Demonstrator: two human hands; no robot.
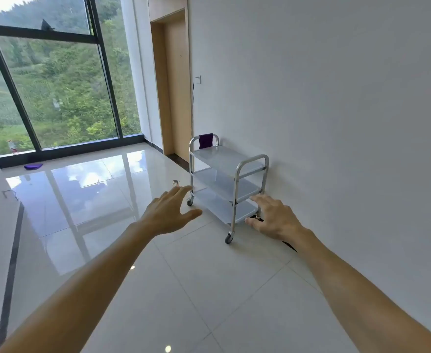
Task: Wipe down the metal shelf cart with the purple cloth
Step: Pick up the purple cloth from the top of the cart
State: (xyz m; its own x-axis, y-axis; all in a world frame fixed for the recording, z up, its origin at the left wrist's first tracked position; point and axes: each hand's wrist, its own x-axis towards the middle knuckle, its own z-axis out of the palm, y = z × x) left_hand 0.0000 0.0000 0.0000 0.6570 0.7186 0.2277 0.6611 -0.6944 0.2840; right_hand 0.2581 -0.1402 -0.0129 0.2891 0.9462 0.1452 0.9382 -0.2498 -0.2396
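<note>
Presently, one metal shelf cart (231,184) stands on the tiled floor (184,289) against the white wall (336,123), just beside a wooden door (175,85). It carries three flat shelves, stacked top, middle and bottom; no item is visible on any of them. Two arched handles rise from it, one at each end. One purple cloth (205,140) hangs over the far handle, above the top shelf. Three caster wheels are visible; the fourth is hidden behind the right hand.

Both hands are extended forward with bare forearms. The left hand (170,212) is spread, fingers straight, thumb out, holding nothing; it appears in front of the cart's lower left corner. The right hand (275,217) is likewise spread and holds nothing; it overlaps the cart's near right leg. Whether either hand touches the cart cannot be told.

A second purple cloth (33,166) lies on the floor near the large window (56,85). One plastic bottle (12,147) stands upright on the window ledge
</note>
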